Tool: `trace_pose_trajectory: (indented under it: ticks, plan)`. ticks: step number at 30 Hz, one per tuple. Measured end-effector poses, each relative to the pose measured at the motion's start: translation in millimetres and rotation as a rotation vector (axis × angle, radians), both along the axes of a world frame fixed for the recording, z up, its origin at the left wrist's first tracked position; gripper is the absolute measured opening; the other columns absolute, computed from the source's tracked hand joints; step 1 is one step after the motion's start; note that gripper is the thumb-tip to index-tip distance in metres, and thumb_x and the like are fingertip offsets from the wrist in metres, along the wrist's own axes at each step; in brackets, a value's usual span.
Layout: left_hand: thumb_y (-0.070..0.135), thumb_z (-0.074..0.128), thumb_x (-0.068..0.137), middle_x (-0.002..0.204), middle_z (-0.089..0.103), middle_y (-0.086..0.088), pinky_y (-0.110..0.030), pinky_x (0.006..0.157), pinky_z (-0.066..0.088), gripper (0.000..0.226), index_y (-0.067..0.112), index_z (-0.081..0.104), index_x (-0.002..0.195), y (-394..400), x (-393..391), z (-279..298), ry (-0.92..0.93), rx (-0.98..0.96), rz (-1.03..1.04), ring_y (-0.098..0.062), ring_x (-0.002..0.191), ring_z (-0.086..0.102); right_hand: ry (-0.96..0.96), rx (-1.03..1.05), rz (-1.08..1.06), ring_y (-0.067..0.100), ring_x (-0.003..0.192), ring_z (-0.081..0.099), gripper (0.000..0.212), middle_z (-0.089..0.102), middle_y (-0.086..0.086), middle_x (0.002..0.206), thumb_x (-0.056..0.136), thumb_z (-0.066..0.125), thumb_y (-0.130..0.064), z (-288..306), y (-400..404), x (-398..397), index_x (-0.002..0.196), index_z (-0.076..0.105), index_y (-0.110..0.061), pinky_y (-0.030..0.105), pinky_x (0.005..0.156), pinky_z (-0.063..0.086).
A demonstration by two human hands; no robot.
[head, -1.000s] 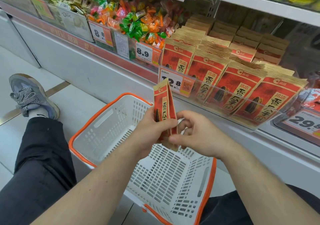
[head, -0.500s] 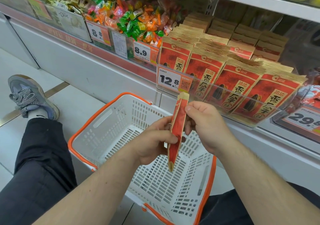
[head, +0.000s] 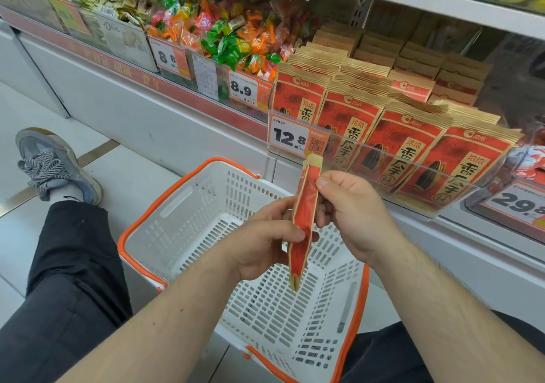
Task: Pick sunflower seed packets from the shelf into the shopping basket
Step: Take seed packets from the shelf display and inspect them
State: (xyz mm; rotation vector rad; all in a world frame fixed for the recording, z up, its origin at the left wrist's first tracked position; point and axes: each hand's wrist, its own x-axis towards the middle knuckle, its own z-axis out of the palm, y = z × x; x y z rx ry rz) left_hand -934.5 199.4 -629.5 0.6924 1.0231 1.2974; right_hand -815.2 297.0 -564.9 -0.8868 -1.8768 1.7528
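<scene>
A red and tan sunflower seed packet [head: 305, 220] stands edge-on to the camera above the white shopping basket [head: 188, 205] with an orange rim. My left hand [head: 262, 241] grips its lower half. My right hand [head: 354, 214] pinches its upper half from the right. Rows of the same sunflower seed packets [head: 392, 138] stand on the shelf behind a clear plastic lip. The basket holds nothing that I can see.
A price tag reading 12.8 [head: 290, 136] hangs on the shelf lip. Bins of wrapped candies [head: 230, 37] sit to the left on the same shelf. My left leg in dark trousers and a grey shoe [head: 56, 167] lie left of the basket on the tiled floor.
The packet has turned from facing the camera to edge-on. My right hand moved up from its bottom edge to its upper half. Both hands stay over the basket.
</scene>
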Motion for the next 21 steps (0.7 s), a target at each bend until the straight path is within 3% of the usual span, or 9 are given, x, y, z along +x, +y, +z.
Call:
trace_pose_trajectory:
  ticks: [6,10,13,16,21]
  plan:
    - [0.016,0.067,0.067,0.101,0.057,-0.018,-0.069,0.089,0.045,0.050,0.007,0.059,0.116,4,-2,3,-0.032,-0.131,0.227,-0.034,0.098,0.053,-0.227,0.171,0.147,0.014,0.049,0.050,0.031,0.062,0.005,0.060,0.100,0.050,-0.018,11,10,10,0.075,0.064,-0.006,0.016,0.049,0.039]
    - [0.018,0.067,0.068,0.090,0.058,-0.018,-0.060,0.083,0.048,0.042,0.010,0.058,0.108,5,-5,5,-0.091,-0.112,0.275,-0.034,0.091,0.055,-0.495,0.275,0.444,0.015,0.058,0.060,0.025,0.068,0.002,0.066,0.091,0.067,-0.029,13,10,15,0.075,0.069,-0.010,0.032,0.062,0.052]
    - [0.017,0.066,0.068,0.091,0.058,-0.019,-0.064,0.084,0.052,0.045,0.011,0.057,0.112,6,-6,6,-0.127,-0.074,0.273,-0.036,0.090,0.057,-0.517,0.288,0.492,0.013,0.060,0.062,0.021,0.070,0.000,0.069,0.093,0.066,-0.022,11,6,12,0.074,0.070,-0.013,0.040,0.068,0.056]
    - [0.016,0.064,0.068,0.087,0.059,-0.016,-0.057,0.074,0.056,0.046,0.011,0.056,0.113,5,-5,7,-0.161,-0.054,0.268,-0.036,0.088,0.057,-0.528,0.304,0.521,0.015,0.060,0.061,0.025,0.071,0.004,0.070,0.096,0.060,-0.014,10,8,12,0.075,0.067,-0.003,0.054,0.073,0.053]
    - [0.016,0.061,0.068,0.089,0.059,-0.016,-0.052,0.067,0.058,0.046,0.011,0.055,0.113,5,-4,8,-0.184,-0.037,0.251,-0.038,0.093,0.055,-0.517,0.307,0.552,0.022,0.062,0.058,0.031,0.070,0.010,0.069,0.098,0.057,-0.014,9,10,15,0.068,0.068,-0.016,0.058,0.077,0.050]
